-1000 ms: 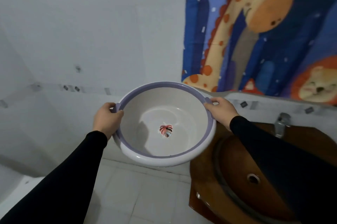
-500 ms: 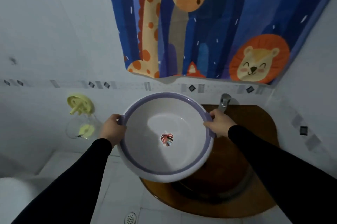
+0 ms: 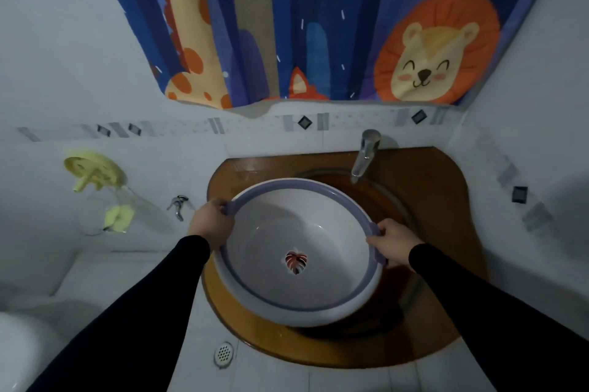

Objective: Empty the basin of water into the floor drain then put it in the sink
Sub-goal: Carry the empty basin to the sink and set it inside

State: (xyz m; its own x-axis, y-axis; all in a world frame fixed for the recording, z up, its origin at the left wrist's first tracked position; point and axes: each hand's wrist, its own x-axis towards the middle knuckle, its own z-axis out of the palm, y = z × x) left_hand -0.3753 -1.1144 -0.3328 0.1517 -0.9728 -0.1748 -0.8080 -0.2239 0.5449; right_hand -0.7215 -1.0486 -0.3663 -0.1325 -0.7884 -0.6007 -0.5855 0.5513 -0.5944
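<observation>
A round white basin (image 3: 325, 232) with a purple rim and a leaf print at its bottom hangs over the brown sink (image 3: 424, 232). No water shows inside it. My left hand (image 3: 212, 224) grips its left rim and my right hand (image 3: 390, 240) grips its right rim. The basin covers most of the sink bowl, sitting a little left of the bowl's middle. Whether it rests on the sink or is held just above, I cannot tell. The round floor drain (image 3: 223, 353) lies on the white tiles below the sink's left front edge.
A chrome tap (image 3: 365, 154) stands at the sink's back, just beyond the basin. A small wall tap (image 3: 178, 205) and a yellow-lidded clear jug (image 3: 102, 194) are at the left. A white toilet edge (image 3: 19, 347) shows bottom left. An animal-print curtain (image 3: 318, 24) hangs above.
Both hands have carried the basin to the right and down, from beside the sink to over its bowl. My view has swung right and tipped down, bringing the floor drain into sight.
</observation>
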